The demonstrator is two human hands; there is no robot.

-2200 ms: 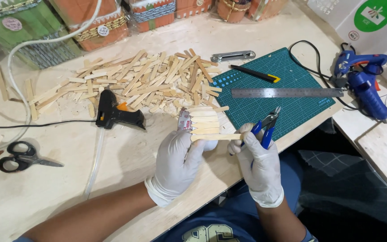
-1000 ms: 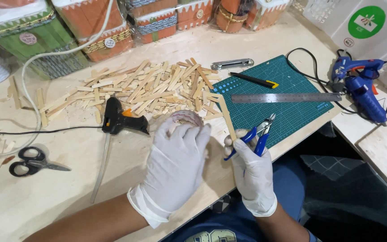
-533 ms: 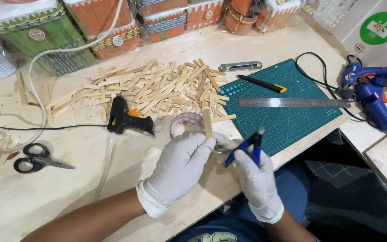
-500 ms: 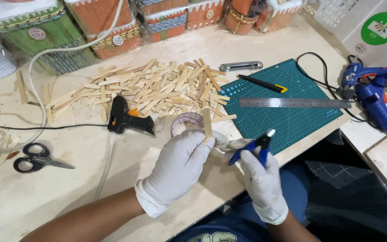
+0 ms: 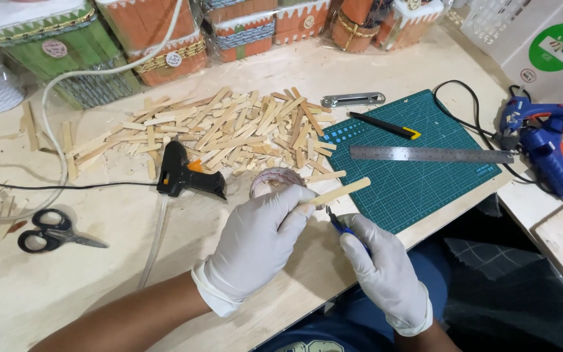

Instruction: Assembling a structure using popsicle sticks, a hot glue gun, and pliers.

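Observation:
Both hands wear white gloves. My left hand (image 5: 255,244) pinches one flat wooden stick (image 5: 339,193) that points right, out over the edge of the green cutting mat (image 5: 425,182). My right hand (image 5: 382,270) grips blue-handled cutting pliers (image 5: 341,228), their jaws just under the near end of the stick. A roll of tape (image 5: 274,181) lies on the table right behind my left fingers. A big heap of loose wooden sticks (image 5: 229,130) lies farther back.
A black glue gun (image 5: 187,176) and its cable lie left of my hands, black scissors (image 5: 57,231) farther left. On the mat lie a steel ruler (image 5: 431,154) and a black-yellow utility knife (image 5: 386,126). A blue glue gun (image 5: 542,140) rests at right. Decorated boxes (image 5: 164,32) line the back.
The small panel of joined sticks that my left hand held earlier is out of sight. That hand now holds a single stick turned to point right, and the pliers have come under it.

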